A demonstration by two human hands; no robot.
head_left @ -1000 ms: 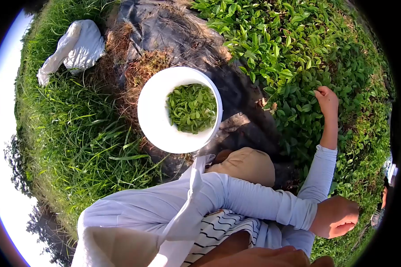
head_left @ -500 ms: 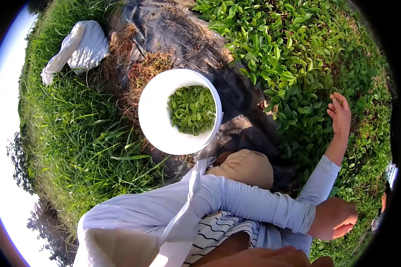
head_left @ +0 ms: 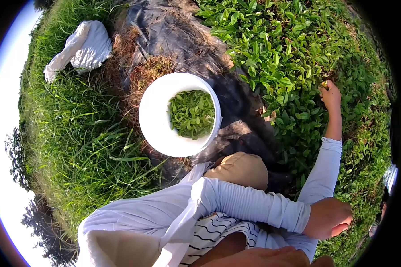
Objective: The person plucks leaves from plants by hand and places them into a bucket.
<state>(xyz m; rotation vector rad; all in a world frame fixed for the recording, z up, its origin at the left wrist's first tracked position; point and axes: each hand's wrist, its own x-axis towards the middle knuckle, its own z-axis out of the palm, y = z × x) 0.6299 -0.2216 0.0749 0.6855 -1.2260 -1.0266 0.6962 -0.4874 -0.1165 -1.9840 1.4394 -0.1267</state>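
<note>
My right hand (head_left: 331, 95) reaches out over the leafy green bushes (head_left: 294, 84). Its fingertips are pinched on a small yellow-green leaf (head_left: 324, 83). Closer to my body, my left hand (head_left: 329, 218) is curled closed above the bushes, back of the hand upward; what it holds, if anything, is hidden. My left forearm crosses over the right one. A white bucket (head_left: 158, 115), away from both hands, stands left of the bushes with picked green leaves (head_left: 191, 113) inside.
Dark ground sheeting (head_left: 182, 35) with dry grass runs between the bushes and tall grass (head_left: 84, 133) on the left. A white cloth sack (head_left: 91, 46) lies in that grass. A beige rounded cloth shape (head_left: 243, 171) sits below the bucket. Part of another person (head_left: 390, 178) shows at the right edge.
My right hand has moved forward and slightly left over the bushes, and its fingertips now hold a leaf. My left hand has shifted slightly left and stays curled.
</note>
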